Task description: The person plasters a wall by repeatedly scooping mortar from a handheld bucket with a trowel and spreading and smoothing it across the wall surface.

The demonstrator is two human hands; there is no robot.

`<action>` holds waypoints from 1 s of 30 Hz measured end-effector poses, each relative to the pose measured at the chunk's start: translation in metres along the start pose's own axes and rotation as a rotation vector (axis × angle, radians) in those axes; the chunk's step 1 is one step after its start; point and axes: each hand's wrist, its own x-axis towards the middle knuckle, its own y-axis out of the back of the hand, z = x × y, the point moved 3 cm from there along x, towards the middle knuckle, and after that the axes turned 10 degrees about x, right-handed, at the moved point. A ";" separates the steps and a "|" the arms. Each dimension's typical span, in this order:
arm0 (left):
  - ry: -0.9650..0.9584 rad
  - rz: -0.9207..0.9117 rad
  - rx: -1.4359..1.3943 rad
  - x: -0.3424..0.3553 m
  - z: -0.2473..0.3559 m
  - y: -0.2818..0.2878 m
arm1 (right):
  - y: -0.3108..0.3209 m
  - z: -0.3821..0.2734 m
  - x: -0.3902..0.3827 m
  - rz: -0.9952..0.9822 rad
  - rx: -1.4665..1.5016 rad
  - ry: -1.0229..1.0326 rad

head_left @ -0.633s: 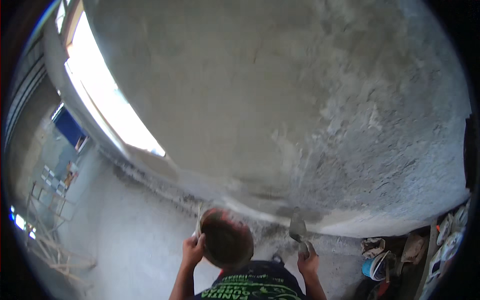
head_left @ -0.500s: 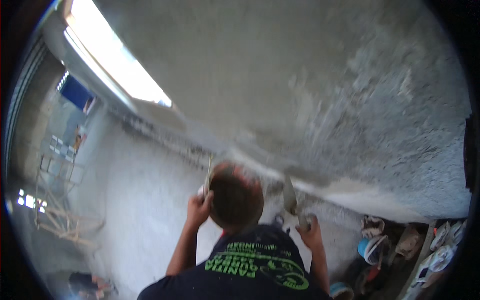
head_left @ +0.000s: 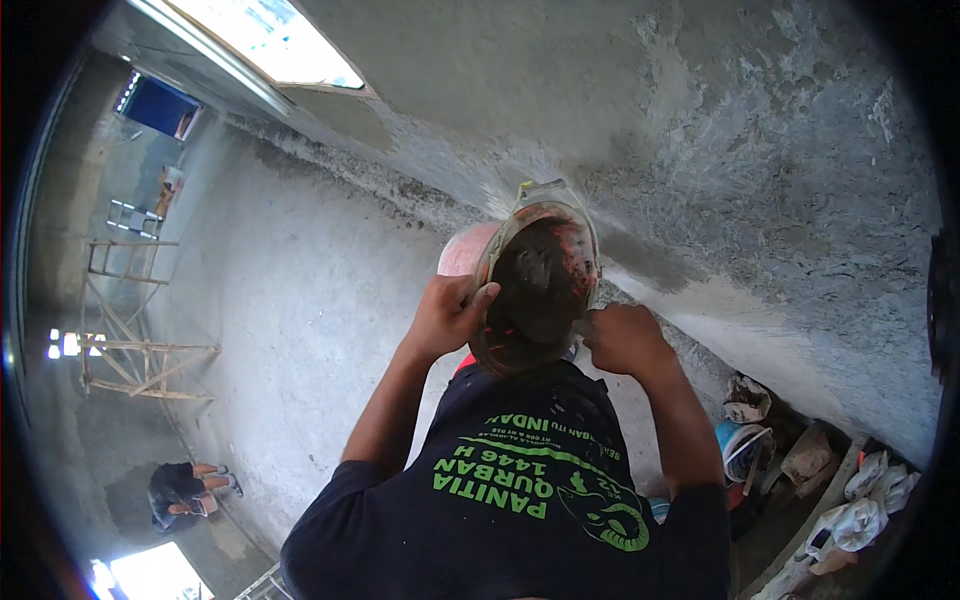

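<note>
A pinkish-red bucket (head_left: 470, 250) is held up in front of my chest, tilted so that its mouth faces me. Dark wet mortar (head_left: 540, 285) coats its inside. My left hand (head_left: 452, 315) is closed on the bucket's left rim, thumb over the edge. At the right rim, my right hand (head_left: 628, 340) is closed in a fist round the handle of a trowel. The trowel itself is hidden now by the hand and the bucket; the earlier picture shows it in this hand.
A partly plastered grey wall (head_left: 720, 180) rises ahead and to the right. On the lower right lie a blue-and-white bucket (head_left: 742, 450), rubble and plastic bags (head_left: 850, 520) beside a plank. Wooden scaffolding (head_left: 150, 365) and another person (head_left: 185, 490) are at the left, well away.
The bucket has come up and to the right, its mouth turned more toward me. My right hand has moved in from the side to its rim, and the trowel has gone out of sight.
</note>
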 end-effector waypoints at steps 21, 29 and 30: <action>-0.051 -0.072 0.041 0.000 0.001 0.002 | 0.009 0.005 0.014 -0.153 0.235 0.107; 0.022 -0.082 0.004 0.001 -0.014 0.003 | 0.012 -0.014 0.025 -0.291 0.176 0.103; 0.022 -0.081 0.005 0.003 -0.018 0.003 | 0.011 -0.012 0.029 -0.269 0.184 0.114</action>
